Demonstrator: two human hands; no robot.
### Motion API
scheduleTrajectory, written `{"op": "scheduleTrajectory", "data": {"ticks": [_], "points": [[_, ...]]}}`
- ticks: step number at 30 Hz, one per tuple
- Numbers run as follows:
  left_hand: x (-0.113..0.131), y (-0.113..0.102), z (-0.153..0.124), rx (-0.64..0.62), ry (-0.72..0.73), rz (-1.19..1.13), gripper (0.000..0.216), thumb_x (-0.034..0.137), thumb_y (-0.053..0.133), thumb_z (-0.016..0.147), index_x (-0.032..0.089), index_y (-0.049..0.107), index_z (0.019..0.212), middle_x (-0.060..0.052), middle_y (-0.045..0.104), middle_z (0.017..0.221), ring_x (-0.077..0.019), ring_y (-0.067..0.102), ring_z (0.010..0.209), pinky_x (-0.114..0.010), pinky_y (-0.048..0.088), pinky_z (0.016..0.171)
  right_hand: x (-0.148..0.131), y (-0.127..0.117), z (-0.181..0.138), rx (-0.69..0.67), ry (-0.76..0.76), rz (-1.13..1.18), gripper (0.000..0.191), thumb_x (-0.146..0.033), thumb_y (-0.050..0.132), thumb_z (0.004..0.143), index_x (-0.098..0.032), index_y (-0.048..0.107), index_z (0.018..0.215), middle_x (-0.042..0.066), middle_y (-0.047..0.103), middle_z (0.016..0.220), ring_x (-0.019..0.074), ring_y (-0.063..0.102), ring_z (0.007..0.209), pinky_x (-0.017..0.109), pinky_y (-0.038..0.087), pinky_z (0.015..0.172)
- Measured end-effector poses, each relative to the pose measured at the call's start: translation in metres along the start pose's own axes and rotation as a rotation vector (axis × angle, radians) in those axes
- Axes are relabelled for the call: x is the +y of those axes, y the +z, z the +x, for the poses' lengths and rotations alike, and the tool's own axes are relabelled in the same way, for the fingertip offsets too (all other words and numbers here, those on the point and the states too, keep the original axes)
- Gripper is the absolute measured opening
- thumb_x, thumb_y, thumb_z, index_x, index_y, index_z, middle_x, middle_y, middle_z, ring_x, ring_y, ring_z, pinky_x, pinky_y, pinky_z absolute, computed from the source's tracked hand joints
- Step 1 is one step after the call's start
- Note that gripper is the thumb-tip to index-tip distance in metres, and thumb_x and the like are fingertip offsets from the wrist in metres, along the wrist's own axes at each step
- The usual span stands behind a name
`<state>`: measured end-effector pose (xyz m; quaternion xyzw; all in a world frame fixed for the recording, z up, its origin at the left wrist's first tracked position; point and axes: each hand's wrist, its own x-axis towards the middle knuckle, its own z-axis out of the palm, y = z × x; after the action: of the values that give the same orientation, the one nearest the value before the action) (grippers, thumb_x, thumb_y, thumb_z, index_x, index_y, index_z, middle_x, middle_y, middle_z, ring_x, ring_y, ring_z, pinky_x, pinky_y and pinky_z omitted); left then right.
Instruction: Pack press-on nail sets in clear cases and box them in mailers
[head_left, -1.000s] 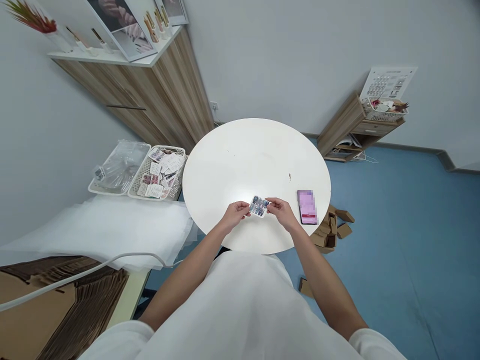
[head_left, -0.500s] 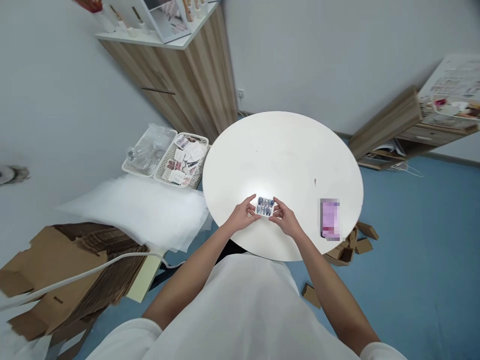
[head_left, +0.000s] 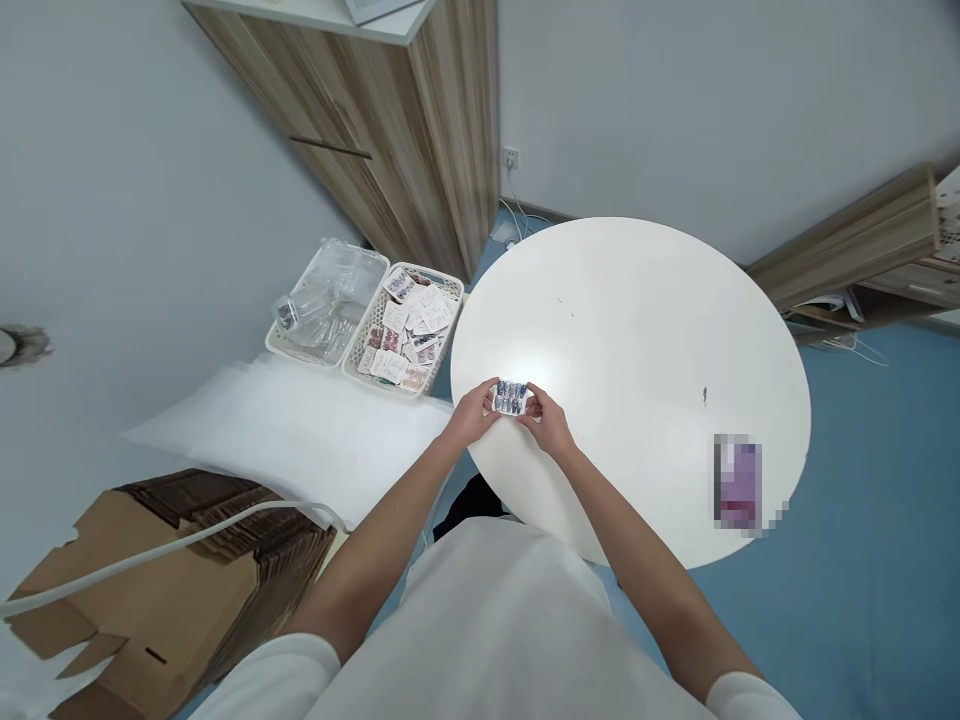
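A small white card of press-on nails (head_left: pixel 510 397), with two rows of dark blue and silvery nails, is held up between my two hands over the near left part of the round white table (head_left: pixel 637 300). My left hand (head_left: pixel 474 412) grips its left edge between thumb and fingers. On the opposite edge, my right hand (head_left: pixel 548 420) pinches it the same way. The nails face up toward me.
Left of the table, a white basket (head_left: pixel 442 362) holds many nail cards, beside another basket (head_left: pixel 300 356) of clear plastic packaging. White foam sheets (head_left: pixel 300 430) and stacked flat cardboard boxes (head_left: pixel 165 570) lie nearer. A blurred-out purple object (head_left: pixel 739 485) rests on the table's right side.
My view has turned left, so the table and purple object appear farther right. Both hands still hold the nail card, which now sits closer to the table's left edge.
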<state>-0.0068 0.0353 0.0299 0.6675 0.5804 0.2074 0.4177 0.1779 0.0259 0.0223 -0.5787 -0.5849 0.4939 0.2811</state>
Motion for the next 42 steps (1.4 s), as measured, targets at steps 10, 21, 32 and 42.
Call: {"op": "scheduleTrajectory", "data": {"ticks": [10, 21, 32, 42], "points": [[-0.045, -0.032, 0.044, -0.045, -0.007, 0.116, 0.06, 0.012, 0.054, 0.072, 0.018, 0.033, 0.129, -0.006, 0.048, 0.096, -0.0155, 0.051, 0.078, -0.03, 0.045, 0.073, -0.008, 0.05, 0.058, 0.051, 0.095, -0.091, 0.06, -0.017, 0.056, 0.07, -0.024, 0.036, 0.126, 0.003, 0.049, 0.09, 0.0121, 0.049, 0.067, 0.033, 0.046, 0.073], [-0.048, -0.034, 0.046, 0.069, -0.104, 0.189, 0.055, 0.017, 0.051, 0.074, 0.017, 0.036, 0.127, -0.011, 0.053, 0.108, -0.0221, 0.053, 0.093, -0.035, 0.045, 0.078, -0.017, 0.072, 0.065, 0.143, 0.203, -0.169, 0.064, -0.021, 0.054, 0.071, -0.024, 0.031, 0.131, 0.008, 0.05, 0.103, 0.0186, 0.051, 0.082, 0.037, 0.046, 0.076], [-0.047, -0.037, 0.043, 0.1, -0.135, 0.047, 0.051, 0.011, 0.045, 0.074, 0.014, 0.041, 0.125, -0.011, 0.055, 0.115, -0.0216, 0.054, 0.1, -0.037, 0.043, 0.088, -0.029, 0.093, 0.051, 0.233, 0.241, 0.064, 0.06, -0.025, 0.051, 0.073, -0.022, 0.031, 0.13, 0.008, 0.044, 0.127, 0.0193, 0.048, 0.107, 0.037, 0.042, 0.09], [-0.05, -0.034, 0.044, 0.112, -0.121, 0.053, 0.054, 0.011, 0.044, 0.075, 0.013, 0.038, 0.128, -0.011, 0.053, 0.119, -0.0238, 0.05, 0.108, -0.04, 0.041, 0.091, -0.028, 0.092, 0.054, 0.21, 0.215, 0.057, 0.063, -0.024, 0.052, 0.072, -0.023, 0.029, 0.131, 0.007, 0.043, 0.129, 0.0193, 0.048, 0.108, 0.037, 0.042, 0.091]]}}
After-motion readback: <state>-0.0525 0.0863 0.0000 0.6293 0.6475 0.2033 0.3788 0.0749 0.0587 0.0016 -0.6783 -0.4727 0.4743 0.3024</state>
